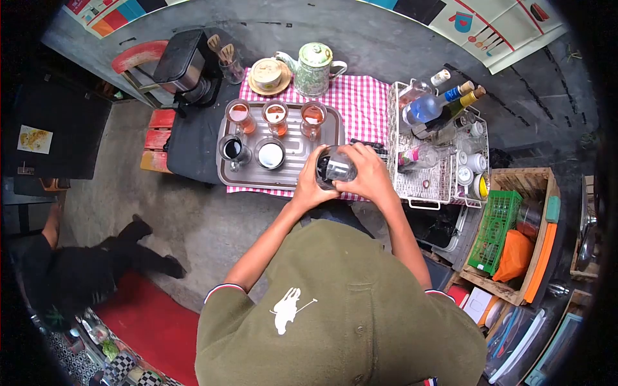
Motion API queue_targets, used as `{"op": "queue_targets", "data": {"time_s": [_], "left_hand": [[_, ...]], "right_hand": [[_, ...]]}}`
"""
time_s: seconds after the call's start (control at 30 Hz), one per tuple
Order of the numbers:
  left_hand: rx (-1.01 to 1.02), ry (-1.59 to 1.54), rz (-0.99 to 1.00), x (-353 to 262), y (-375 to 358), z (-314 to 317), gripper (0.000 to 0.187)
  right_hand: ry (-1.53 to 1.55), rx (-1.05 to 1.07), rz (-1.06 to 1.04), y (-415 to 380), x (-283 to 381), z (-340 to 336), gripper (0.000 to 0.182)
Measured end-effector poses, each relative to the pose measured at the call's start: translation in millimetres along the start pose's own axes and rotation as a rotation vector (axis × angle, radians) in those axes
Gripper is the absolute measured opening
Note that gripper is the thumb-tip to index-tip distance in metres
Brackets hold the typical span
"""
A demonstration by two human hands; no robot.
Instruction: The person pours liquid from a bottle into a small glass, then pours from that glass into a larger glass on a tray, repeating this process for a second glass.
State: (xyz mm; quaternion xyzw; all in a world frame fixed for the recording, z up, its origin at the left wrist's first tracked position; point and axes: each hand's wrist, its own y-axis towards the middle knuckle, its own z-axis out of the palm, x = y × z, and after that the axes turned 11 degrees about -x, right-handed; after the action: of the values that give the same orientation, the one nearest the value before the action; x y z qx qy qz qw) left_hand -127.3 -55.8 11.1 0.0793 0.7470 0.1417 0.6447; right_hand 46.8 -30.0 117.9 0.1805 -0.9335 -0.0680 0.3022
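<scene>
Both hands are wrapped around a clear glass (337, 168) with something dark in it, at the tray's near right corner. My left hand (311, 181) grips its left side and my right hand (369, 172) its right side. The grey-brown serving tray (293, 166) carries several glass cups. Three amber drinks stand in the back row: a left cup (238, 113), a middle cup (275, 116) and a right cup (313, 116). In front of them are a cup of dark drink (233, 150) and a glass with a white top (270, 154).
A green teapot (314, 72) and a lidded cup on a saucer (268, 75) stand behind the tray on a checkered cloth (362, 103). At right, a white wire rack (412, 183) holds bottles and jars. A wooden crate (537, 177) lies beyond. Another person (77, 270) is at far left.
</scene>
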Motion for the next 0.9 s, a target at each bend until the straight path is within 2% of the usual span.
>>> {"op": "queue_targets", "data": {"time_s": [0.43, 0.53, 0.63, 0.9], "left_hand": [[0.037, 0.022, -0.022, -4, 0, -3, 0.108], [0.045, -0.008, -0.045, -7, 4, -1, 0.106], [0.049, 0.000, -0.030, -11, 7, 1, 0.103], [0.074, -0.005, -0.035, -12, 7, 9, 0.103]], "right_hand": [[-0.146, 0.029, -0.003, 4, 0, -1, 0.072], [-0.197, 0.093, 0.067, 6, 10, -13, 0.070], [-0.227, 0.013, 0.066, 2, 10, -17, 0.063], [-0.162, 0.056, 0.202, 5, 15, -30, 0.059]]}}
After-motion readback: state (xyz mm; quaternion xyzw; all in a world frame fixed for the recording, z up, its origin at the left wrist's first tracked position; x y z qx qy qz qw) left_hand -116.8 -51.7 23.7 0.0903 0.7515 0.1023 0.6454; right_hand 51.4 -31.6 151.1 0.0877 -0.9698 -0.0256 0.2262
